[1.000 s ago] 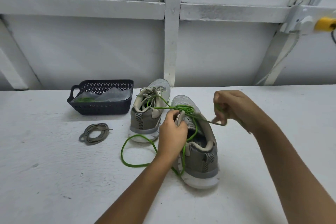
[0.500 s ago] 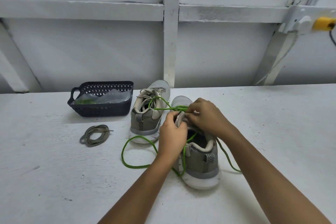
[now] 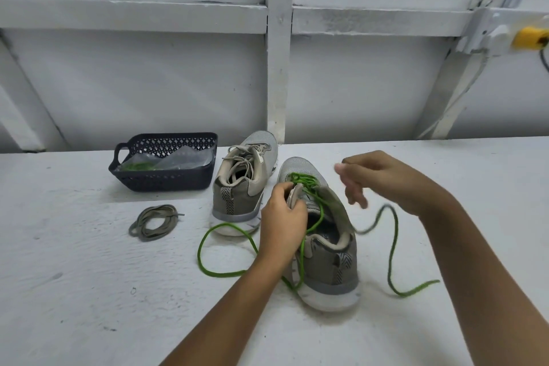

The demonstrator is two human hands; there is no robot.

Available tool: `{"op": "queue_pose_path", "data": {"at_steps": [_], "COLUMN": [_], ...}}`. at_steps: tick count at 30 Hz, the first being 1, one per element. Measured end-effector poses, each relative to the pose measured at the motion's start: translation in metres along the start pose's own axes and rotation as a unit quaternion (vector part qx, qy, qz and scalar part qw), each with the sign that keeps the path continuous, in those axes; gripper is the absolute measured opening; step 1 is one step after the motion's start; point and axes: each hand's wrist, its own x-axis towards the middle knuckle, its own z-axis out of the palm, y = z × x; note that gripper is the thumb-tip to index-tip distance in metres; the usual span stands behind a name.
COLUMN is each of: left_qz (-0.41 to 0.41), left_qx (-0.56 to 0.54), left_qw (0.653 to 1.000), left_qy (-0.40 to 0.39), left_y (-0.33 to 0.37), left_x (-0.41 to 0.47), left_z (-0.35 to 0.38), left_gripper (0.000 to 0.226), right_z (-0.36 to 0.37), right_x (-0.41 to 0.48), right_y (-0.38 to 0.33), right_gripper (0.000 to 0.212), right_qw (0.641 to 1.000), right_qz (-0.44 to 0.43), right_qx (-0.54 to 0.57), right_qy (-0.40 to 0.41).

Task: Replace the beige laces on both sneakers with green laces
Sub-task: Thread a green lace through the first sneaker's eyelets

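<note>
Left hand [image 3: 282,217] fingers pinch the padded tongue of the near mesh sneaker [image 3: 329,264] on the rough white surface [image 3: 89,291]; right hand [image 3: 383,181] blurred, fingers loosely curled, grip unclear, above the trailing round green lace [image 3: 303,179].

Left hand [image 3: 282,217] grips, right hand [image 3: 383,181] hovers loose-fingered.

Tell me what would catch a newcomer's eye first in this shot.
The bright green lace stands out, half threaded through the near sneaker at centre, its loose ends looping over the table on both sides. The left hand holds that sneaker's tongue while the blurred right hand hovers right of it. Behind, the second sneaker has beige laces, with a loose lace coiled to its left.
</note>
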Motion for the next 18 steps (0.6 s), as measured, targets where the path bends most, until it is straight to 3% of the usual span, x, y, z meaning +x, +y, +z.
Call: {"op": "queue_pose_path", "data": {"at_steps": [3, 7, 15, 18], "left_qz": [-0.002, -0.001, 0.037, 0.038], "left_qx": [-0.007, -0.016, -0.026, -0.032], "left_qw": [1.000, 1.000, 0.999, 0.998], "left_qy": [0.003, 0.010, 0.022, 0.027], "left_y": [-0.001, -0.002, -0.002, -0.003], "left_x": [0.000, 0.001, 0.000, 0.000], "left_z": [0.000, 0.001, 0.002, 0.003], "left_gripper": [0.030, 0.032, 0.043, 0.043], "right_z": [0.022, 0.050, 0.054, 0.057], "right_x": [0.017, 0.036, 0.038, 0.037], "right_y": [0.003, 0.013, 0.029, 0.030], "right_gripper": [0.028, 0.029, 0.017, 0.021], "right_qw": [0.973, 0.925, 0.946, 0.934], "right_qz": [0.011, 0.037, 0.033, 0.045], "right_qx": [-0.220, -0.376, -0.306, -0.337], "right_qy": [0.062, 0.032, 0.099, 0.110]}}
